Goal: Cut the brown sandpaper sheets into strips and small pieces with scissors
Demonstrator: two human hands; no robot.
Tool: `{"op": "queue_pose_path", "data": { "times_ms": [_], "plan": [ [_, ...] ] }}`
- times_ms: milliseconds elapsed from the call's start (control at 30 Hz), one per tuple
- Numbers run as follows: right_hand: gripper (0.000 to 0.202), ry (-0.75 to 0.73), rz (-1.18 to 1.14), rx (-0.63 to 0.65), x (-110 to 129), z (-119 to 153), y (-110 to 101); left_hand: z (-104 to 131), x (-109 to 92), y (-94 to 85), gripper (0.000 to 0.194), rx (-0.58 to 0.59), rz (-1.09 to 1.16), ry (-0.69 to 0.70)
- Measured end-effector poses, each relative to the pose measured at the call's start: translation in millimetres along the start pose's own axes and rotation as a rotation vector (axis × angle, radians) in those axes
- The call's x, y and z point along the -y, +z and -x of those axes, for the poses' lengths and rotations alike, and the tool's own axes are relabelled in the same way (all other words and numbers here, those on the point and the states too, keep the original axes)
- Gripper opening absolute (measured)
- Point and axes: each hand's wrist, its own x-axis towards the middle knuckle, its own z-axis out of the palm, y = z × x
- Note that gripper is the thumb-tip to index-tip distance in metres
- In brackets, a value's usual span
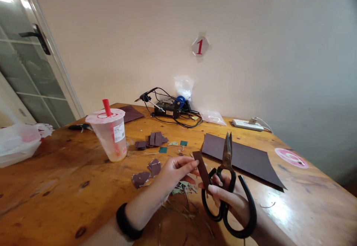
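Dark brown strip (203, 172) pinched between both hands, scissors in the right

Strip is up in front of the person, over the near part of the wooden table (55, 186), tilted, upper end leaning left. Left hand (175, 171), black band (129, 222) on the wrist, grips the upper end, thumb and fingers closed on it. Right hand (237, 201) closed too: thumb and fingers at the strip's lower end, same hand carrying black-handled scissors (227, 160). Blades point up and away, nearly together; exact finger placement in the handles: cannot tell.

Large dark sheet (251, 162) lies right, behind the scissors. Cut dark pieces (155, 139) in a small heap beyond the left hand; more dark scraps (141, 179) just left of it. Two green squares, one (183, 143) farther back, the other (163, 149) near the heap. Pale green scraps (177, 191) and thin stalk-like bits under the hands.

Left: plastic cup (107, 138), red straw (106, 107), upright; white bag (21, 143) at the far left. Back: black device (167, 110) with cables, clear bag (214, 117), power strip (247, 124). Pink round sticker (287, 157) right of the sheet.
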Motion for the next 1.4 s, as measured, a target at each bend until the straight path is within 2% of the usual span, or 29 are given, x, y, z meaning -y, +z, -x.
{"op": "queue_pose_path", "data": {
  "times_ms": [167, 300, 433, 600, 700, 867, 933, 1167, 1300, 1400],
  "plan": [
    [0.055, -0.012, 0.136, -0.083, 7.1, -3.6, 2.8, -1.9, 4.9, 2.1, 0.059, 0.033, -0.035, -0.041],
    [0.061, 0.026, 0.211, -0.16, 2.1, -6.8, 4.7, -3.8, 7.7, 2.0, 0.06, -0.008, -0.103, -0.026],
    [0.05, 0.06, 0.301, -0.225, -0.2, -8.4, 7.9, -4.0, 10.3, 1.3, 0.052, -0.018, -0.155, 0.002],
    [0.04, 0.055, 0.356, -0.333, 13.0, -6.7, 14.1, -0.6, 7.3, 4.6, 0.055, -0.046, -0.149, -0.024],
    [0.039, 0.075, 0.379, -0.346, 14.5, -5.5, 14.4, 1.8, 4.5, 7.0, 0.055, -0.064, -0.102, -0.061],
    [0.035, -0.032, 0.395, -0.353, 3.6, -4.3, 9.7, 0.3, 7.5, 4.5, 0.053, -0.056, -0.058, -0.054],
    [0.036, -0.03, 0.436, -0.359, -0.4, -3.9, 7.4, -1.5, 9.6, 2.6, 0.052, -0.075, -0.072, -0.04],
    [0.04, -0.007, 0.528, -0.33, -4.7, -3.8, -0.1, -4.5, 10.8, 0.6, 0.042, -0.084, -0.197, -0.02],
    [0.036, -0.023, 0.58, -0.361, -0.4, -4.0, 1.2, -5.4, 8.8, -1.3, 0.037, -0.137, -0.299, -0.03],
    [0.036, -0.021, 0.563, -0.35, 0.8, -3.5, 3.0, -4.8, 4.9, -1.8, 0.033, -0.129, -0.378, 0.001]
  ]
}}
